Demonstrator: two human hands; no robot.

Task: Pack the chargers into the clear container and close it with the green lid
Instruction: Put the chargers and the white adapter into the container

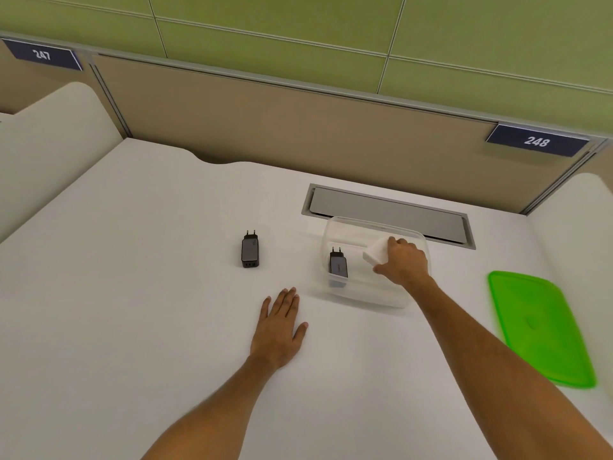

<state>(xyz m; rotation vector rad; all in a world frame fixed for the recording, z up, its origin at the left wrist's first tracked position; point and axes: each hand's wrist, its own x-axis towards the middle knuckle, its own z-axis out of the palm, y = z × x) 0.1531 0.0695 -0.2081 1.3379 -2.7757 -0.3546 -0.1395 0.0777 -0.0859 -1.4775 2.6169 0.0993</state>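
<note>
Risk number one, I'd say, is the white blocky charger [376, 252] landing on the dark grey plug-in charger [338, 265] that already sits at the left end of the clear plastic rectangular container [365, 295]. The right hand [403, 262] is wrapped around the white one, over the container's open top, and if it lets go too far left the two could stack up and maybe sit too high for closing. The light container could also skid on the smooth white table [132, 260], since the left hand [278, 327] lies flat and open on the table nearby, not bracing anything. A second dark grey charger [249, 250] is out on the table well left of the container, easy to forget. The flat green plastic lid [540, 327] lies off to the right, near the table edge, so a careless sweep of the arm could knock it off.
</note>
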